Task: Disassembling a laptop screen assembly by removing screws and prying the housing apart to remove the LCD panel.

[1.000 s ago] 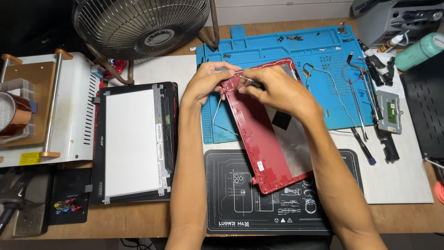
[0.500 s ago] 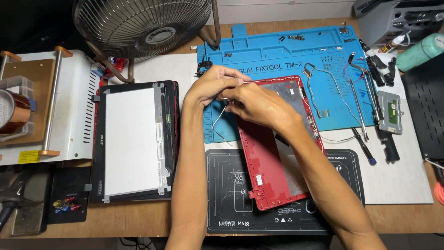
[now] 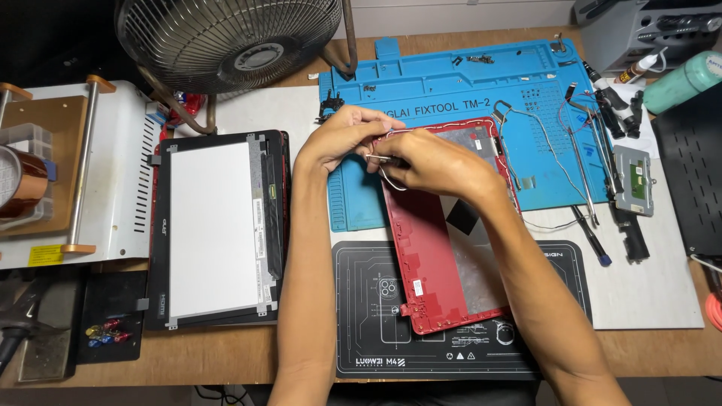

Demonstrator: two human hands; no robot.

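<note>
A red laptop lid cover (image 3: 440,263) lies inside-up across a blue work mat (image 3: 451,90) and a black work mat (image 3: 361,301). Both hands meet at its upper left corner. My left hand (image 3: 338,139) pinches a thin grey cable (image 3: 391,180) that loops down off that corner. My right hand (image 3: 429,162) holds a slim metal tool, likely tweezers, against the same spot; its tip is hidden by my fingers. A bare LCD panel (image 3: 214,229) rests face down on a dark frame to the left.
A table fan (image 3: 226,37) stands at the back left. A white machine with a tape roll (image 3: 22,180) sits far left. Loose cables, tweezers and a small metal board (image 3: 632,180) lie on the right. A teal bottle (image 3: 681,79) stands far right.
The red cover has turned and shifted, its top edge now straighter on the blue mat. Both hands moved slightly down and left along its upper corner, staying together on the cable.
</note>
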